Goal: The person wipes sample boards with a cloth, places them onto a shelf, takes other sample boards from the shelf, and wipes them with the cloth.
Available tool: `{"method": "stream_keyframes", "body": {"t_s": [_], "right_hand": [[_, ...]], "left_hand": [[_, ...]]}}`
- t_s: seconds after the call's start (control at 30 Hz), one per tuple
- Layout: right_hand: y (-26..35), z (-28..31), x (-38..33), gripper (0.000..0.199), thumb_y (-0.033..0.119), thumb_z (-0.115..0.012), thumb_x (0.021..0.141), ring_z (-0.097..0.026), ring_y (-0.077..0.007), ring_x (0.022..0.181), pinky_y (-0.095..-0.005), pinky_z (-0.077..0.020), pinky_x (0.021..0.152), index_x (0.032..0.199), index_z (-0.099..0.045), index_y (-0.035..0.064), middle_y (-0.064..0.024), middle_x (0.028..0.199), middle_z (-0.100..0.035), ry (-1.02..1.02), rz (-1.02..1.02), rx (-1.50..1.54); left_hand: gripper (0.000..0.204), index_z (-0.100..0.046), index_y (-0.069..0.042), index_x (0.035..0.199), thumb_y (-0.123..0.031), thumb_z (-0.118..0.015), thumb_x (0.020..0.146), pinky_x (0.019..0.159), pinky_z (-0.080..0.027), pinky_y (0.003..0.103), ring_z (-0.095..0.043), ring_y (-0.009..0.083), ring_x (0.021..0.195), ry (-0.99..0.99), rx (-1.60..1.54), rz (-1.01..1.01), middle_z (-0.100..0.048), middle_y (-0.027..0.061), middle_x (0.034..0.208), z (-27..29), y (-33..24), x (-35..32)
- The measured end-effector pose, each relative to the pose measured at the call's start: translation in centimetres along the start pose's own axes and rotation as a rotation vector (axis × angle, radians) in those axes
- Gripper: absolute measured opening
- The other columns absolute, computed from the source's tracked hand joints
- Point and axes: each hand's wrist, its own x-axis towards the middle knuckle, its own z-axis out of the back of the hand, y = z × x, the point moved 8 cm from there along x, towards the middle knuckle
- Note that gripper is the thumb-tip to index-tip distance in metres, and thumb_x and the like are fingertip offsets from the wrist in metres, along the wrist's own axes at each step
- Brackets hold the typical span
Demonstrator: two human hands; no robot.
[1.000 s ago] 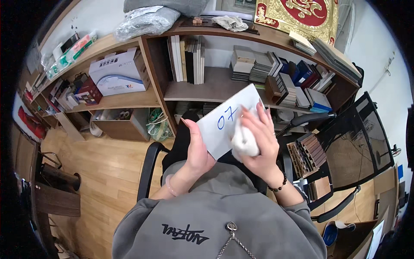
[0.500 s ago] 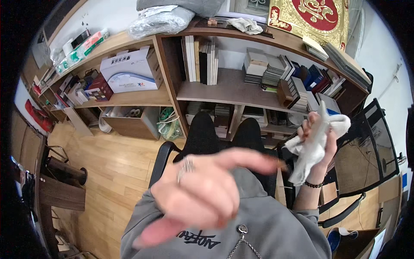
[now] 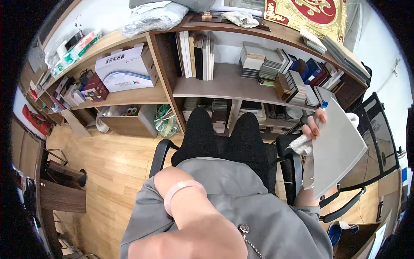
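Note:
On the right, my right hand [image 3: 315, 126] is closed around a thin, flat, pale grey board [image 3: 338, 149]. The board's broad face shows, tilted, and its lower end covers part of my wrist. A white cloth [image 3: 302, 144] is bunched in the same hand, behind the board, with a bit of it showing past the far edge. My left hand [image 3: 189, 244] is low against my grey sweatshirt, below a pink bangle [image 3: 185, 190]. Its back faces up, and its fingers are hidden or outside the picture.
A wooden shelf unit [image 3: 220, 88] with stacked sample boards [image 3: 254, 60] stands ahead. A white box [image 3: 125, 71] sits on the left shelf. The armrest [image 3: 161, 155] of my chair is at my left, and a black mesh chair [image 3: 371, 142] stands at the right.
My left hand has moved from mid-picture down against my body. The board has turned to show its flat face, and the cloth is now mostly behind it.

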Motion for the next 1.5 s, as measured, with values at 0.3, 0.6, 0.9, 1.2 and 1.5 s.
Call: {"method": "stream_keyframes", "body": {"t_s": [0.3, 0.6, 0.9, 1.2, 1.5], "right_hand": [[-0.2, -2.2, -0.4, 0.032, 0.034, -0.054, 0.085, -0.042, -0.0168, 0.069, -0.0292, -0.0345, 0.06, 0.103, -0.045, 0.0082, -0.0087, 0.091, -0.042, -0.268, 0.179, -0.161], [-0.6, -1.8, -0.4, 0.034, 0.034, -0.058, 0.082, -0.043, -0.0184, 0.07, -0.0313, -0.0349, 0.061, 0.104, -0.045, 0.0121, -0.0099, 0.091, -0.043, -0.238, 0.18, -0.163], [-0.1, -2.2, -0.6, 0.034, 0.034, -0.058, 0.081, -0.043, -0.0182, 0.069, -0.0306, -0.0351, 0.061, 0.104, -0.045, 0.0123, -0.0097, 0.09, -0.044, -0.259, 0.213, -0.174], [-0.2, -2.1, -0.4, 0.035, 0.035, -0.059, 0.08, -0.043, -0.0178, 0.069, -0.0302, -0.035, 0.061, 0.103, -0.046, 0.0115, -0.0096, 0.09, -0.044, -0.249, 0.2, -0.175], [-0.2, -1.8, -0.7, 0.037, 0.035, -0.06, 0.079, -0.043, -0.0178, 0.068, -0.0308, -0.0353, 0.061, 0.104, -0.045, 0.0115, -0.01, 0.091, -0.044, -0.285, 0.197, -0.183]], "left_hand": [[0.041, -0.045, -0.002, 0.053, -0.009, -0.042, 0.093, 0.073, -0.058, 0.036, -0.047, 0.0172, 0.045, 0.01, 0.01, 0.094, -0.046, 0.009, 0.056, 0.0, -0.5, -0.5], [0.042, -0.042, -0.003, 0.052, -0.012, -0.043, 0.094, 0.069, -0.06, 0.038, -0.043, 0.0141, 0.038, -0.053, -0.089, 0.198, -0.038, 0.006, 0.049, 0.0, -0.4, -0.7], [0.044, -0.043, -0.004, 0.053, -0.018, -0.044, 0.095, 0.062, -0.059, 0.042, -0.037, 0.013, 0.034, -0.18, -0.391, 0.394, -0.038, 0.0052, 0.047, 1.1, 1.5, -0.1], [0.044, -0.043, -0.003, 0.054, -0.021, -0.047, 0.094, 0.059, -0.058, 0.042, -0.038, 0.0133, 0.035, -0.081, -0.305, 0.361, -0.039, 0.006, 0.047, 0.5, 0.9, 0.3], [0.045, -0.043, -0.002, 0.054, -0.023, -0.049, 0.094, 0.057, -0.058, 0.043, -0.038, 0.0135, 0.035, 0.013, -0.234, 0.307, -0.041, 0.0067, 0.047, 0.4, 0.4, 0.2]]}}
